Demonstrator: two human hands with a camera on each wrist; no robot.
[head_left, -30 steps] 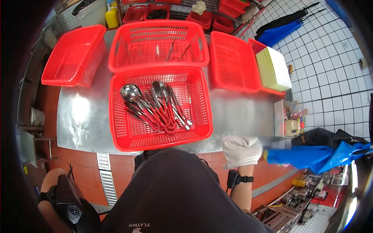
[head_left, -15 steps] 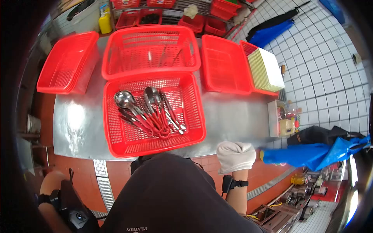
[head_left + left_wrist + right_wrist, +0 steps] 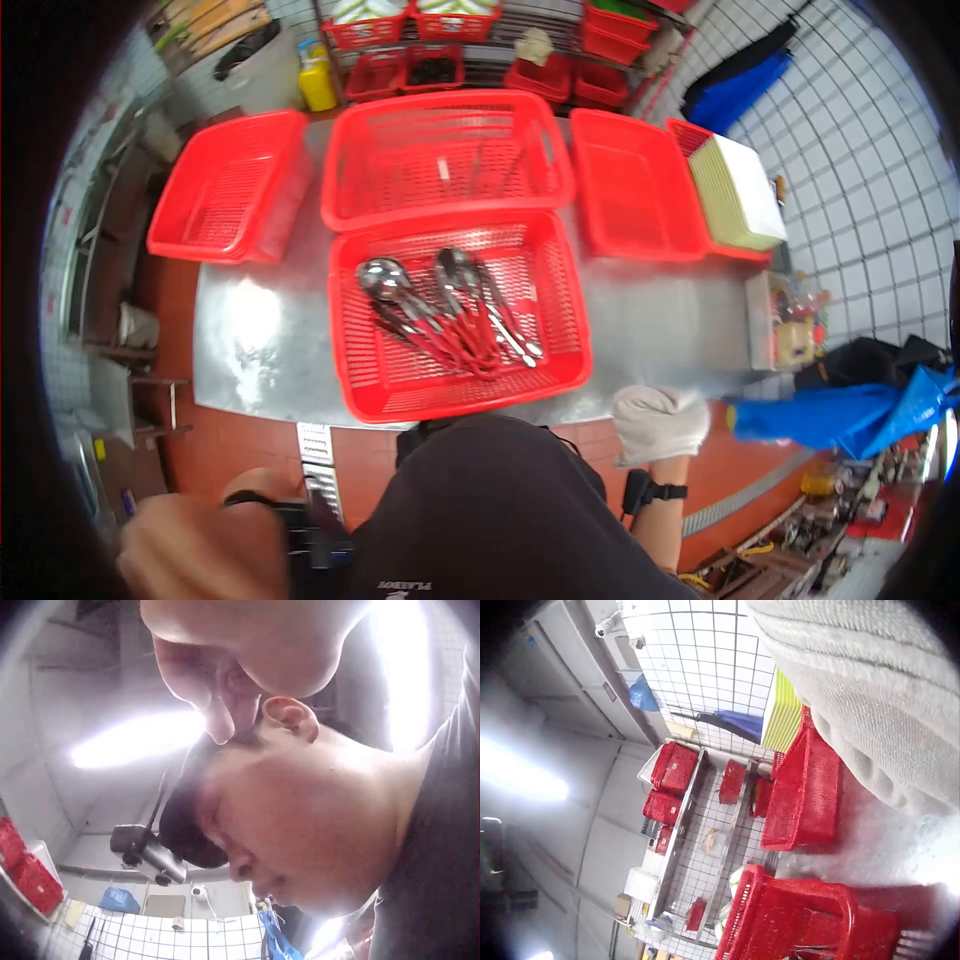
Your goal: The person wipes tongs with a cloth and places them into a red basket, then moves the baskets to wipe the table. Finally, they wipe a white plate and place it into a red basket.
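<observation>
My left hand (image 3: 205,545) is a blur at the lower left in the head view. In the left wrist view its fingers (image 3: 229,705) are bent at the side of the head, by the ear and the dark cap (image 3: 187,806). A pale cloth (image 3: 660,425) covers my right hand, just off the table's front edge; the fingers are hidden. The cloth (image 3: 877,697) also fills the upper right of the right wrist view. In the front red basket (image 3: 362,375) lie ladles and spoons (image 3: 385,280) with red handles, touched by neither hand.
Behind the front basket stands another red basket (image 3: 345,160) with thin utensils in it. Stacked red baskets (image 3: 225,190) are on the left of the metal table (image 3: 660,330). A red tray (image 3: 640,190) and a stack of pale green-edged trays (image 3: 745,195) are at the right.
My left hand has come up and inward from the lower left. The head view has shifted, so the table things sit farther right and lower. The cloth remains over my right hand.
</observation>
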